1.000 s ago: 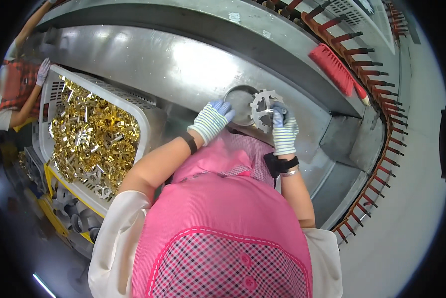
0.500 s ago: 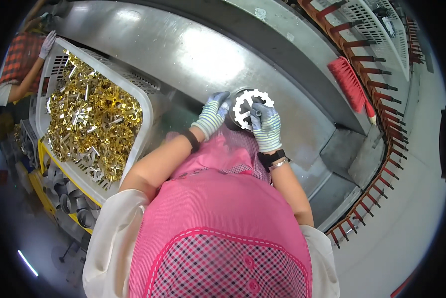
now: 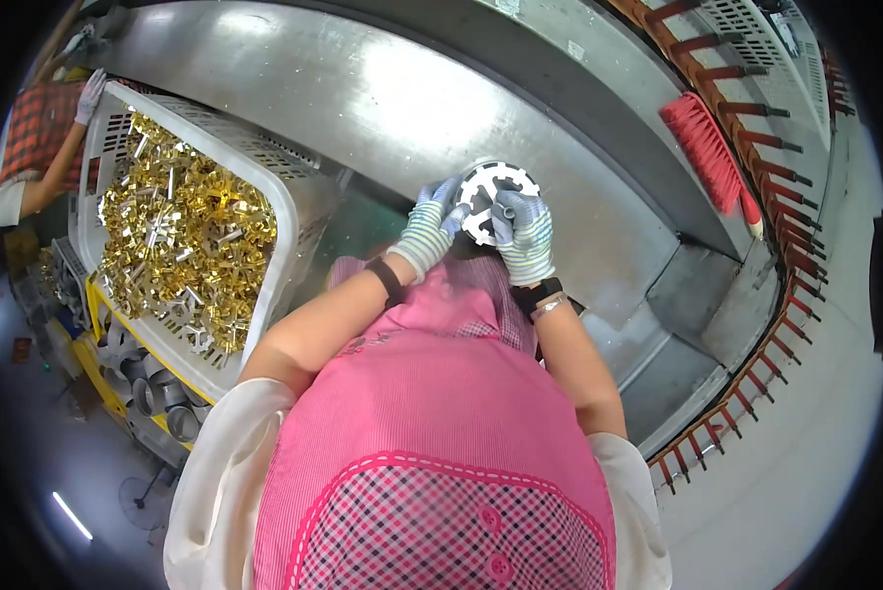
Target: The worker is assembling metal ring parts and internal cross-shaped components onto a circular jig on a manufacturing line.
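A white ring with square notches sits over a dark round piece on the metal worktop in front of me. My left hand, in a striped glove with grey-blue fingertips, grips the ring's left edge, its fingers curled. On the other side my right hand, gloved alike, is closed over the ring's right part. A small grey round-ended piece shows between its pinched thumb and fingers. Both hands cover parts of the ring, and the dark piece below is mostly hidden.
A large white crate full of gold and silver metal pieces stands at left. A co-worker's gloved hand rests on its far corner. The metal worktop runs rightward, past a red brush and a rack of brown pegs.
My left fingers have come onto the ring's edge, and its lower part is more covered now. The ring looks turned or tilted. My right hand stays pinched over it. The whole view has shifted slightly.
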### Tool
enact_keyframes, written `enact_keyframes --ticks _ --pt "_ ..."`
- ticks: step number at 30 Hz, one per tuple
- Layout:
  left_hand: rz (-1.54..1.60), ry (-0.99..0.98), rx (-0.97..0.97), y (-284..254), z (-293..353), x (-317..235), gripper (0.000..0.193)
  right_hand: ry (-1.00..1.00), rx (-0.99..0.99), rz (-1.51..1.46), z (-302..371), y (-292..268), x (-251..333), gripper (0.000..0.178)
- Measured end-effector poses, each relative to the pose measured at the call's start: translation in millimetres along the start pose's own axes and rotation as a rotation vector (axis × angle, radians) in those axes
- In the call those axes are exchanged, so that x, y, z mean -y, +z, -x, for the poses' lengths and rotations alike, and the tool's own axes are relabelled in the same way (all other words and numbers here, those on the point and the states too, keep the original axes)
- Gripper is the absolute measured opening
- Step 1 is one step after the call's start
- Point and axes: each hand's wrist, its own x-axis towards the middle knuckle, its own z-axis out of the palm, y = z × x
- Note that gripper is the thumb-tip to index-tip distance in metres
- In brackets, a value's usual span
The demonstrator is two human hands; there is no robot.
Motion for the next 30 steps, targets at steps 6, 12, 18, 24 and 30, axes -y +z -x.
enact_keyframes --ticks 6,12,18,24,30 --pt "-0.005 0.011 0.014 -3 -2 6 0.047 -0.088 0.076 0.241 -18 -15 -2 0.028" --pt "-0.014 -0.017 0.052 -6 0 1 0.048 -0.078 0.039 0.32 -13 -5 -14 0.03" --pt "-0.034 -0.074 0.088 -7 -4 -4 0.05 -0.075 0.075 0.181 -10 1 -24 0.035" --pt "-0.054 -0.063 0.038 -1 -3 -4 0.048 -0.098 0.075 0.259 -13 3 -26 0.031" --pt "0.0 -0.113 0.024 3 -2 -13 0.046 -0.084 0.087 0.302 -11 1 -25 0.028"
